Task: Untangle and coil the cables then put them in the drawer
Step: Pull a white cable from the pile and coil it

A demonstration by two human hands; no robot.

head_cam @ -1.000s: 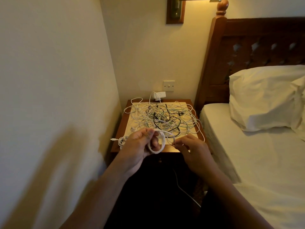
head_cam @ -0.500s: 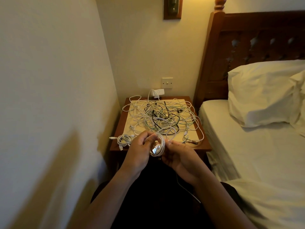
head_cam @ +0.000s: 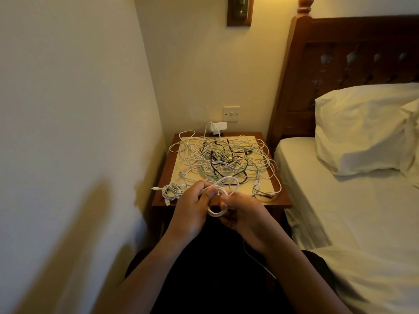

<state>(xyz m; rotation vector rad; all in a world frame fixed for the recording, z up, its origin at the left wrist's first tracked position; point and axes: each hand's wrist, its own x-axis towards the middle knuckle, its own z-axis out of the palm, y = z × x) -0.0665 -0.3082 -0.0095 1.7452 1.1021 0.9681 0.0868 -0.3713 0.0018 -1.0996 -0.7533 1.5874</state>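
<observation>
Half-coiled white cable (head_cam: 214, 214); tangled pile (head_cam: 223, 160)

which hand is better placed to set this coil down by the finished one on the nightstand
Left, probably. The left hand grips the white coil, and the finished coil lies at the nightstand's front-left corner, right beside that hand. The right hand, also pinching the coil, sits farther from it.

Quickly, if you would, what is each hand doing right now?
Left hand: closed, holding the white cable coil.
Right hand: closed, pinching the same coil.
</observation>
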